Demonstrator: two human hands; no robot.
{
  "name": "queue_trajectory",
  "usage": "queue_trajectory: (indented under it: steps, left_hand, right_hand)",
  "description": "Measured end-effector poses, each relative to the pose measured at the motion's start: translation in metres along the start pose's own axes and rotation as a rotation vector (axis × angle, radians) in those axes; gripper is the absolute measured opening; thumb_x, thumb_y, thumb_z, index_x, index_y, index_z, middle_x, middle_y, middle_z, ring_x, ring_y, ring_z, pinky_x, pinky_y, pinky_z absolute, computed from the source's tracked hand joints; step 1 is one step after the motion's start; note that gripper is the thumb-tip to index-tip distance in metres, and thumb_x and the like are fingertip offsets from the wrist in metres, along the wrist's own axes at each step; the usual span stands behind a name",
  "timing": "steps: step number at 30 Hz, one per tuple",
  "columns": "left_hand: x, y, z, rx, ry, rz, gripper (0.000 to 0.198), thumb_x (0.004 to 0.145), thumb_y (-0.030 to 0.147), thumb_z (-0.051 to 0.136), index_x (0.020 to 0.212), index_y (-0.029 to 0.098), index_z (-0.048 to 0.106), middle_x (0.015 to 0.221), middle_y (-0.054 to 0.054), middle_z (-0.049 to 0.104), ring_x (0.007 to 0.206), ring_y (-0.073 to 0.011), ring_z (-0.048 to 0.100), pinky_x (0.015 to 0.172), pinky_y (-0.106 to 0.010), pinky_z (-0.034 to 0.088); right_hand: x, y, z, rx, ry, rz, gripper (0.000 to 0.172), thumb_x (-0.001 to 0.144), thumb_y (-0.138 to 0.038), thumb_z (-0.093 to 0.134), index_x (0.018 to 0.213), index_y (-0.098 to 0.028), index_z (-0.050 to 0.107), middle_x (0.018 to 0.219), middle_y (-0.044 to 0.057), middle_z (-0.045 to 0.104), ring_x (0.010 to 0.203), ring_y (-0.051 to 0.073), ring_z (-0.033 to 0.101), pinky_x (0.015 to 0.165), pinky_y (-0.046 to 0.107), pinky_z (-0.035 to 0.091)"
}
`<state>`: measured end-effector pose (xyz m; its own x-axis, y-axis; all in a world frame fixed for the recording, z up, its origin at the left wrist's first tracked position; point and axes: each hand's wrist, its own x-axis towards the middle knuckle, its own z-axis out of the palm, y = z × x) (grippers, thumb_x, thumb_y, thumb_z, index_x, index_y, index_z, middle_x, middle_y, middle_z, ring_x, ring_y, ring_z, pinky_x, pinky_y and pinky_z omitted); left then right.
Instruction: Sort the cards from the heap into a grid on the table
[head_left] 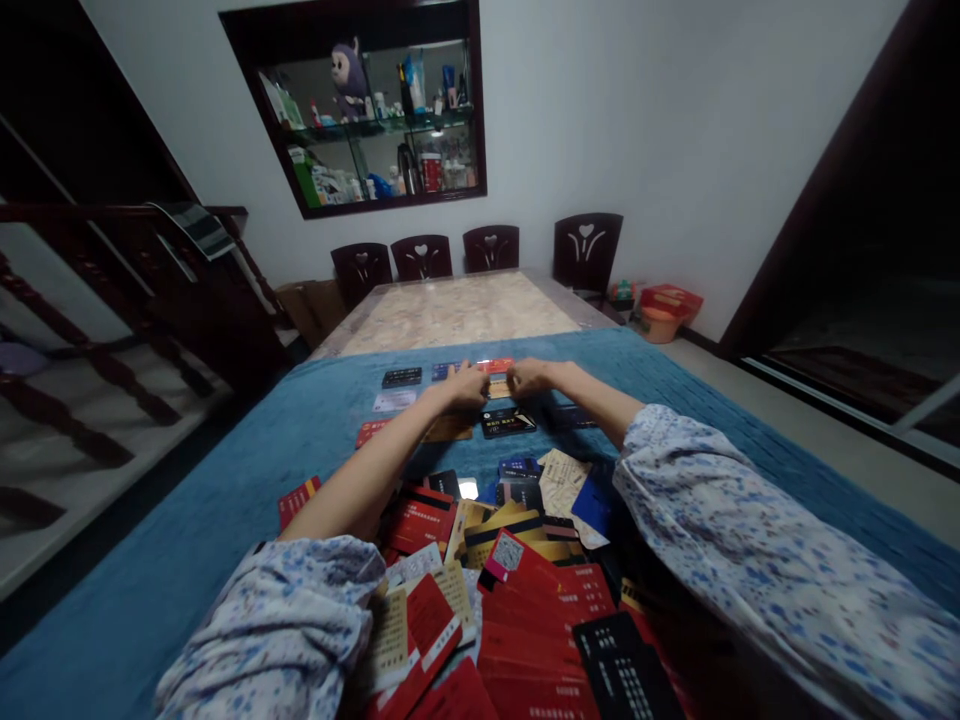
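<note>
At the frame's centre, our left hand (469, 386) and right hand (529, 376) are at the two ends of a flat gold rectangular card (499, 387) on the blue cloth (322, 425) over the desk (465, 305); we cannot tell whether either grip pinches it or only touches. A flat red card (496, 366) lies just above, a black VIP card (508, 421) below. Red, gold and black cards (532, 640) heap at lower centre.

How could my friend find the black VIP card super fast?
Start at the blue cloth on the table, then look between the messy card pile and the left hand and right hand. The black VIP card lies flat there, near the hands. Unlike the dark card on its right, it shows the letters VIP and a pale streak at its right end.
</note>
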<state>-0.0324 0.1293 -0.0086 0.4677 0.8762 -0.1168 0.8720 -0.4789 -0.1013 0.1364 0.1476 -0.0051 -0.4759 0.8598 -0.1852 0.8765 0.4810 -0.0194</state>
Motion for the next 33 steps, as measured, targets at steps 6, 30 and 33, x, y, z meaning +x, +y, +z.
queue_trajectory:
  steps: [6, 30, 33]
  left_hand:
    - [-0.005, 0.000, -0.001, -0.009, 0.015, -0.001, 0.042, 0.081, 0.026, 0.057, 0.122, 0.020, 0.060, 0.133, -0.015, 0.056, 0.129, -0.0357, 0.040, 0.102, -0.056, 0.038]
    - [-0.063, 0.034, -0.007, -0.031, 0.207, 0.069, 0.046, 0.086, 0.020, 0.053, 0.132, 0.021, 0.055, 0.137, -0.015, 0.051, 0.132, -0.0347, 0.036, 0.101, -0.054, 0.035]
    - [-0.072, 0.041, -0.006, -0.052, 0.219, 0.089, 0.044, 0.087, 0.020, 0.054, 0.131, 0.021, 0.055, 0.137, -0.015, 0.051, 0.130, -0.0338, 0.037, 0.102, -0.054, 0.034]
  right_hand:
    - [-0.005, -0.001, -0.003, -0.030, -0.007, 0.015, 0.029, 0.077, -0.024, 0.064, 0.102, -0.015, 0.076, 0.104, 0.013, 0.076, 0.095, 0.026, 0.069, 0.075, 0.026, 0.049]
    - [-0.083, 0.004, -0.010, -0.056, 0.161, 0.019, 0.044, 0.083, -0.029, 0.062, 0.127, -0.022, 0.060, 0.121, 0.011, 0.067, 0.110, 0.026, 0.062, 0.076, 0.028, 0.046]
    - [-0.101, 0.001, -0.008, -0.074, 0.182, 0.006, 0.036, 0.085, -0.028, 0.059, 0.121, -0.022, 0.063, 0.120, 0.010, 0.067, 0.111, 0.026, 0.061, 0.076, 0.028, 0.043]
